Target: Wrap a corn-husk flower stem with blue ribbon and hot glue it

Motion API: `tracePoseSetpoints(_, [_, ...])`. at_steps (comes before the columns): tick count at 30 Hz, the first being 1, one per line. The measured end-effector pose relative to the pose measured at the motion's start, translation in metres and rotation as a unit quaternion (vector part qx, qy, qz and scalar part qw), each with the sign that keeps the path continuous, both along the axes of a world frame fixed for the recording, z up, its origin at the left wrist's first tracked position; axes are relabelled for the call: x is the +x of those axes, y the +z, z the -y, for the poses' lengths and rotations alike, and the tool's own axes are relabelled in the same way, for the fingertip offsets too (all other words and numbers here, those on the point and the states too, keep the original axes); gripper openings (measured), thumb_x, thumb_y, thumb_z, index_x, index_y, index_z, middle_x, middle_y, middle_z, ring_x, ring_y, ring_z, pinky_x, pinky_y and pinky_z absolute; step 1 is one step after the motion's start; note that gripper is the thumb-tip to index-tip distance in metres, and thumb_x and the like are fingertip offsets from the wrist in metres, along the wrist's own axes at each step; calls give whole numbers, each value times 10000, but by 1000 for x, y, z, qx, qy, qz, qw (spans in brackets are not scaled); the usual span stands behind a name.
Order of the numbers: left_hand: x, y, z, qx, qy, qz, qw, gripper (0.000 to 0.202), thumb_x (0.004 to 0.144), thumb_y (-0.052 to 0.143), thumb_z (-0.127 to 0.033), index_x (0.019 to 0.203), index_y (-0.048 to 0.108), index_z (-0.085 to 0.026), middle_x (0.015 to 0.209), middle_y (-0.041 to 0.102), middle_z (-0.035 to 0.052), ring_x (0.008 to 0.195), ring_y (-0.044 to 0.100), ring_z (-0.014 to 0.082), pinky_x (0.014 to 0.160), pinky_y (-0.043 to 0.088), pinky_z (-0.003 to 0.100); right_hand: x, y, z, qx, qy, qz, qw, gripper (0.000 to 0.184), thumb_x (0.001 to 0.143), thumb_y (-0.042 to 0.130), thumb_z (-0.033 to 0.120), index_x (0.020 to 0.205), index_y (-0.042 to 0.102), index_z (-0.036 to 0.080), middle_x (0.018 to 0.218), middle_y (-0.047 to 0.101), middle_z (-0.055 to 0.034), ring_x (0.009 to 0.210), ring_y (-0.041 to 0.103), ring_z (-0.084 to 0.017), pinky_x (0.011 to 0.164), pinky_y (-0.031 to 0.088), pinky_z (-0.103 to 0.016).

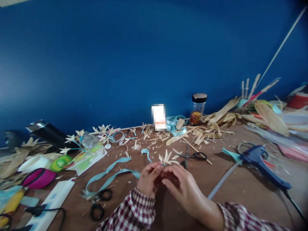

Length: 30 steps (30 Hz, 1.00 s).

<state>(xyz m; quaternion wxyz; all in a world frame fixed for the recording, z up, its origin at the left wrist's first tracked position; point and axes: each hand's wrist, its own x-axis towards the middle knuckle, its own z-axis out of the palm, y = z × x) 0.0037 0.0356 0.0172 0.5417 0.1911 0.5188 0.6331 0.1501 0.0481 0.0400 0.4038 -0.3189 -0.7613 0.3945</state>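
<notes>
A pale flower with pointed petals, seemingly of dried husk (pixel 167 157), stands upright above my fingertips. My left hand (pixel 149 178) pinches it at its base, where a bit of light blue shows. Close on the right, my right hand (pixel 184 184) has curled fingers reaching to the flower's base, with its thumb apart from them. A light blue ribbon (pixel 113 183) loops over the table and runs up to my left hand. Black-handled scissors (pixel 190 156) lie open just behind the flower. The stem below the petals is hidden by my fingers.
A blue glue gun (pixel 264 166) lies right. Second scissors (pixel 99 203) and a white power strip (pixel 51 205) lie left. Behind are husk scraps (pixel 204 134), a black-lidded jar (pixel 198 109), a ribbon coil (pixel 176 123), finished-looking flowers (pixel 103 131) and a black bottle (pixel 49 133).
</notes>
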Motion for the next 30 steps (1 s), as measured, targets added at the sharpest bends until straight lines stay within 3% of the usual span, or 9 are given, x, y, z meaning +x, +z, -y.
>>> tracePoseSetpoints(3, [7, -5, 8, -6, -23, 81, 996, 333, 443, 899, -319, 649, 692, -159, 649, 694, 5, 600, 629, 120, 574, 522, 224, -10, -11, -6, -225, 1, -142, 964, 252, 783, 660, 402, 928, 579, 214, 828, 654, -19, 745, 610, -168, 663, 501, -279])
tracePoseSetpoints(6, [8, -3, 12, -23, -49, 127, 990, 320, 452, 901, -272, 678, 713, -147, 679, 708, 17, 603, 635, 112, 555, 520, 200, -12, -16, -14, -309, 2, -193, 931, 319, 679, 741, 462, 794, 613, 192, 722, 640, 5, 658, 583, -140, 618, 483, -247])
tracePoseSetpoints(10, [1, 1, 12, -61, -109, 124, 984, 325, 527, 876, -269, 785, 738, -128, 663, 697, 40, 612, 641, 126, 562, 540, 215, -7, -18, -21, -301, -19, -171, 938, 288, 665, 756, 435, 681, 632, 175, 636, 609, 16, 611, 547, -127, 599, 448, -237])
tracePoseSetpoints(14, [-5, 0, 11, -90, -142, 127, 978, 283, 502, 886, -238, 691, 713, -117, 590, 665, 28, 551, 624, 115, 520, 535, 205, -4, -19, -22, -245, -15, -124, 962, 228, 730, 718, 379, 670, 647, 170, 666, 591, 9, 659, 534, -135, 631, 425, -239])
tracePoseSetpoints(19, [-7, 0, 12, -99, -182, 125, 970, 288, 496, 888, -254, 647, 680, -125, 575, 655, 15, 517, 617, 105, 481, 526, 188, -1, -14, -22, -207, 26, -114, 971, 244, 743, 705, 368, 621, 618, 176, 729, 532, 3, 700, 497, -140, 645, 420, -240])
tracePoseSetpoints(24, [-13, 5, 12, -84, -253, 113, 957, 326, 481, 891, -293, 683, 687, -138, 624, 668, 19, 563, 638, 119, 456, 534, 177, 3, -4, -24, -226, 79, -68, 969, 253, 738, 712, 333, 580, 602, 170, 722, 501, 4, 711, 502, -146, 631, 415, -236])
tracePoseSetpoints(27, [-16, 9, 15, -65, -315, 82, 943, 304, 574, 849, -311, 786, 717, -137, 674, 676, 33, 552, 623, 95, 475, 530, 163, 5, -3, -25, -256, 120, -64, 957, 215, 727, 726, 293, 594, 607, 174, 727, 501, 15, 670, 513, -128, 608, 421, -225])
tracePoseSetpoints(30, [-17, 14, 18, -52, -354, 36, 933, 276, 652, 793, -359, 777, 736, -119, 674, 667, 48, 552, 602, 86, 479, 518, 154, 6, -6, -25, -309, 169, -88, 932, 176, 724, 733, 264, 632, 605, 185, 739, 498, 32, 608, 531, -103, 568, 431, -212])
